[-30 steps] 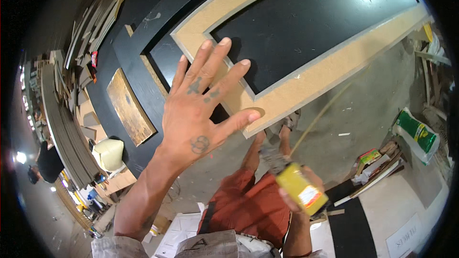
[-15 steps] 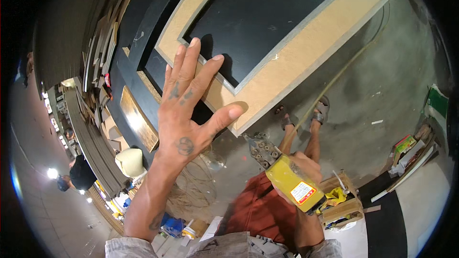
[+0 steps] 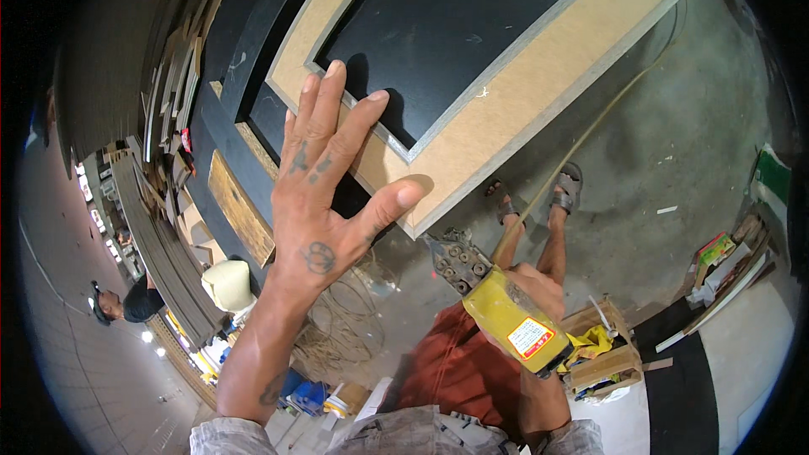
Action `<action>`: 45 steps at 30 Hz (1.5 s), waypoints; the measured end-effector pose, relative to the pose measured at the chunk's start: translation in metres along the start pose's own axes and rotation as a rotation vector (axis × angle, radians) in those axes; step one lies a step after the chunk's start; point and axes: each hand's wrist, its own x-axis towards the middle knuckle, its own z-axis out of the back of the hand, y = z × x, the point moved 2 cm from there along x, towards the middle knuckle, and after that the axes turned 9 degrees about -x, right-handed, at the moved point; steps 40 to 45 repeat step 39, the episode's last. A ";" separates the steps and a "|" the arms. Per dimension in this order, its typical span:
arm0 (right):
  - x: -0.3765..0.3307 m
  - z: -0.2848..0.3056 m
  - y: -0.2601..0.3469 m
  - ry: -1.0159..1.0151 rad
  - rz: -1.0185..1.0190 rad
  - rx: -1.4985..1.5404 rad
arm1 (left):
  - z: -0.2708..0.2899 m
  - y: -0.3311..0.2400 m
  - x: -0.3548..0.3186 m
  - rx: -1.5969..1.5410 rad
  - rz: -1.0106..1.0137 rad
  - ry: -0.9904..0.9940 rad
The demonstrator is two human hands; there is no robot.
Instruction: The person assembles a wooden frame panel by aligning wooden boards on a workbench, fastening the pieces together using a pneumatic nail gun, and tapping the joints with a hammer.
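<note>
My left hand lies flat with fingers spread on the near corner of a light wooden frame with grey edges. Its fingertips reach the inner edge, beside the dark panel within the frame. No object is in that hand. In my right hand is a yellow nail gun with a dark metal, bolted nose. The nose points up and left, just short of the frame's corner. The gun's body hides part of my right fingers.
A thin hose runs across the grey floor. An open cardboard box with yellow items stands at lower right. Dark boards and a bare wooden strip lie left of the frame. Another person shows at far left.
My left hand keeps its place on the frame corner. The nail gun stays beside the corner in my right hand. The whole view has shifted only slightly.
</note>
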 end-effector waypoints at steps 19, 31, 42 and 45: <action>0.018 0.200 0.131 -0.134 -0.349 -0.470 | 0.025 -0.033 -0.032 -0.008 -0.183 0.050; 0.389 0.366 0.161 -0.006 -0.220 -1.315 | -0.022 -0.097 -0.063 0.200 0.472 -0.119; 0.605 0.341 0.029 0.036 0.370 -1.505 | -0.071 -0.170 -0.021 -0.381 1.146 -0.764; 0.605 0.341 0.029 0.036 0.370 -1.505 | -0.071 -0.170 -0.021 -0.381 1.146 -0.764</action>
